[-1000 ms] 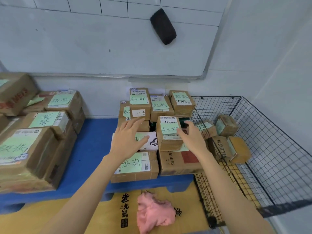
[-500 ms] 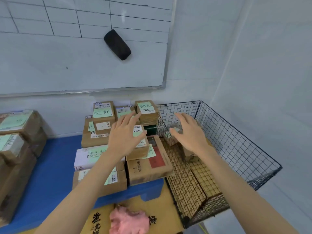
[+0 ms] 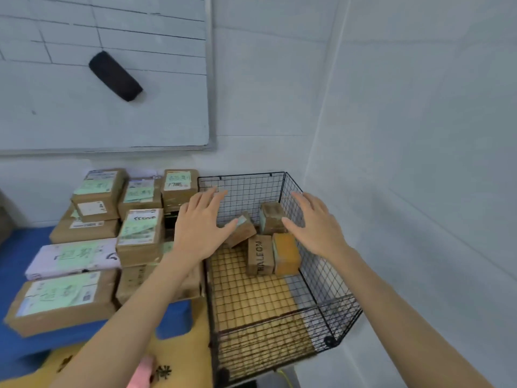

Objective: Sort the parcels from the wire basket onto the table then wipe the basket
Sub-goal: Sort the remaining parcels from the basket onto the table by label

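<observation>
A black wire basket (image 3: 330, 298) stands at the right against the wall. Several small brown parcels lie at its far end: a lettered box (image 3: 260, 259), an orange-sided box (image 3: 286, 256), a tilted box (image 3: 243, 229) and one behind (image 3: 271, 217). My left hand (image 3: 200, 228) hovers with spread fingers over the basket's left wall. My right hand (image 3: 316, 225) is held open above the parcels, near the right wall. Neither hand holds anything. Sorted parcels with green labels (image 3: 140, 233) are stacked on the blue table (image 3: 16, 253) to the left.
A whiteboard (image 3: 106, 121) with a black eraser (image 3: 114, 76) hangs on the wall above the table. A pink cloth (image 3: 142, 372) lies at the bottom edge on a yellow-brown board (image 3: 184, 351). White walls close in the basket behind and to the right.
Both hands left the stacked parcels on the table and moved right, over the basket. The view has swung right with them.
</observation>
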Tool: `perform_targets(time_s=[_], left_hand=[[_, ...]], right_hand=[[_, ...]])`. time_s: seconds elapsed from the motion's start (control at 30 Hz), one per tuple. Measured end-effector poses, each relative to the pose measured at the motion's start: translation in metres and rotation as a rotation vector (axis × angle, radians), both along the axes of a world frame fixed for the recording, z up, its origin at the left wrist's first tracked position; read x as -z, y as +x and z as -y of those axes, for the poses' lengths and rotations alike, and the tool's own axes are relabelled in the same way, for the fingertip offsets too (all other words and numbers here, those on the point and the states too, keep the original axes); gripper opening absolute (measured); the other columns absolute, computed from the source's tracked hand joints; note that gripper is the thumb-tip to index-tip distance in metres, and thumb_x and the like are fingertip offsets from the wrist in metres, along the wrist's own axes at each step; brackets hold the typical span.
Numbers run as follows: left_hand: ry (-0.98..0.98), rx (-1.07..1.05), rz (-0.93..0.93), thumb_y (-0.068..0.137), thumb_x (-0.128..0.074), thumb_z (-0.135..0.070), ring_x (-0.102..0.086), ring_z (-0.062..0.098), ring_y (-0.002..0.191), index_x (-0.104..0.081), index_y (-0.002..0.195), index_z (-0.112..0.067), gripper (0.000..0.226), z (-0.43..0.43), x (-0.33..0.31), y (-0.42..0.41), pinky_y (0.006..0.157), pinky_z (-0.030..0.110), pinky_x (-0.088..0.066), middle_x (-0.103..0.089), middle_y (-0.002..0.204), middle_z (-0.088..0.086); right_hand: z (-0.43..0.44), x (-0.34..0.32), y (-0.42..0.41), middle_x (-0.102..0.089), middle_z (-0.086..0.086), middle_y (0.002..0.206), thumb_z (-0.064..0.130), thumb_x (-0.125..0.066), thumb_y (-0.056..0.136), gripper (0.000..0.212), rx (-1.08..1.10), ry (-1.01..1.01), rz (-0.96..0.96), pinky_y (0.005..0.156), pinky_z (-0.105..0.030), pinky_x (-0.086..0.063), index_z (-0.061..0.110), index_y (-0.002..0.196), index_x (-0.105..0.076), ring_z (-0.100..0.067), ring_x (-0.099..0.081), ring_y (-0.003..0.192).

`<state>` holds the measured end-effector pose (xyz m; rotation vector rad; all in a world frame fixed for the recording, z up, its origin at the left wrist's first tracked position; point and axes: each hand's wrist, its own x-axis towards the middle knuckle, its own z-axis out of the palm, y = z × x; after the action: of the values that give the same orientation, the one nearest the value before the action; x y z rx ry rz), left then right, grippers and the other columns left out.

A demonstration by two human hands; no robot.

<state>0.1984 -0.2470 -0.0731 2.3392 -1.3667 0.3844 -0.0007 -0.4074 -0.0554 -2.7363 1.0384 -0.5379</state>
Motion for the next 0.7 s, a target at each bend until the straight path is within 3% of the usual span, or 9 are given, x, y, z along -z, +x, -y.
perform_targets(time_s=[0.27,0.37,0.53,0.7], left_hand=[[0.027,-0.053,-0.003,0.087,-0.032,-0.069,-0.032,0.025,0.143,-0.036,0.149,-0.027,0.076,0.035,-0.002,-0.045,0.113,0.044,-0.03,-0.036,0.157,0.001],[0.062,-0.064,-0.002,0.093,-0.044,-0.063,-0.026,0.024,0.146,-0.031,0.152,-0.028,0.07,0.048,0.0,-0.044,0.116,0.044,-0.025,-0.03,0.16,0.0],[0.08,-0.069,-0.033,0.093,-0.046,-0.061,-0.025,0.024,0.146,-0.031,0.152,-0.027,0.07,0.078,0.008,-0.03,0.116,0.045,-0.024,-0.029,0.16,-0.001],[0.1,-0.061,-0.115,0.094,-0.049,-0.057,-0.027,0.024,0.145,-0.03,0.153,-0.025,0.069,0.114,0.024,-0.008,0.115,0.044,-0.024,-0.031,0.159,0.0]], right_hand=[[0.044,0.004,-0.025,-0.018,-0.004,0.164,0.053,-0.048,0.098,0.071,-0.078,0.056,-0.022,0.116,-0.048,-0.029,0.027,0.156,-0.018,-0.024,-0.017,0.15],[0.058,0.013,-0.018,-0.018,-0.004,0.164,0.052,-0.051,0.096,0.073,-0.095,0.109,-0.011,0.117,-0.048,-0.028,0.027,0.156,-0.018,-0.024,-0.016,0.15],[0.083,0.034,0.002,-0.017,-0.006,0.164,0.047,-0.056,0.095,0.076,-0.123,0.192,-0.039,0.118,-0.047,-0.025,0.028,0.156,-0.017,-0.025,-0.015,0.15],[0.111,0.053,0.026,-0.02,-0.006,0.162,0.044,-0.06,0.093,0.077,-0.102,0.242,-0.1,0.116,-0.049,-0.032,0.026,0.156,-0.018,-0.027,-0.023,0.148]])
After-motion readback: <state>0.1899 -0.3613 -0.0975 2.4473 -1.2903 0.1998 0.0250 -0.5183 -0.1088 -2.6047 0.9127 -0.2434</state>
